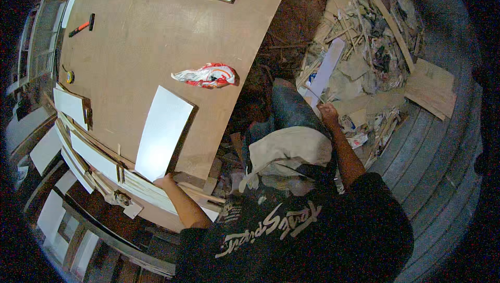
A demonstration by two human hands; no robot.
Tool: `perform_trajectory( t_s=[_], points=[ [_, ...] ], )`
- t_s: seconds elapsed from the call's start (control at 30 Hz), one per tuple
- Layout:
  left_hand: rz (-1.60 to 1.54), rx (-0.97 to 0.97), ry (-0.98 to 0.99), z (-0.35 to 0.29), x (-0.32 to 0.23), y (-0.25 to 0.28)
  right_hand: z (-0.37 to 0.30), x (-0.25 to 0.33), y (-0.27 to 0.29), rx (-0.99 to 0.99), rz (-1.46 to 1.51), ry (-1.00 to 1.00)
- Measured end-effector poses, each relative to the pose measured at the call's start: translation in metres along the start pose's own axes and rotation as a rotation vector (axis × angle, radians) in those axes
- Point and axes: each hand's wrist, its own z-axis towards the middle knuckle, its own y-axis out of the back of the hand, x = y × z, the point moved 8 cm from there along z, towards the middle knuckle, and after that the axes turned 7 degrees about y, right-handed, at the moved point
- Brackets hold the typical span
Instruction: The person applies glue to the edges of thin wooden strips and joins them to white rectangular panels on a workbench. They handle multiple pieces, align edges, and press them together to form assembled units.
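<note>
On the brown sheet a white rectangular panel (162, 129) lies tilted, its shadow along the right edge. My left hand (165, 181) grips the near edge of that panel; part of the fingers is hidden. Off to the right, my right hand (328, 115) is closed around a thin, light strip (314, 95), too small to name surely. Just beyond this hand lies a long pale board (329, 67), on a heap of scraps. A crumpled red and white plastic bag (208, 76) rests on the sheet beyond the white panel.
The large brown sheet (156, 33) carries a hammer (83, 26) and a tape measure (69, 77) at the left. White boards and strips (94, 153) are stacked at the near left. Wood offcuts and rubbish (359, 48) litter the right, beside grey ridged flooring (422, 153).
</note>
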Motion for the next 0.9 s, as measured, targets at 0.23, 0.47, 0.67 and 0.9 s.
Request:
perform_trajectory(
  t_s=[0.23,0.47,0.67,0.9],
  points=[
    [0.795,0.515,-1.02,-0.11,-0.049,-0.062,0.139,0.005,-0.097,0.107,-0.185,0.126],
    [0.45,0.38,-0.057,-0.149,-0.055,-0.095,0.271,-0.057,-0.232,0.015,-0.132,-0.077],
    [0.679,0.233,-0.328,-0.182,-0.074,-0.188,0.338,-0.095,-0.349,0.055,-0.077,-0.143],
    [0.825,0.185,-0.477,-0.204,-0.099,-0.256,0.392,-0.103,-0.43,0.043,-0.044,-0.162]
  ],
)
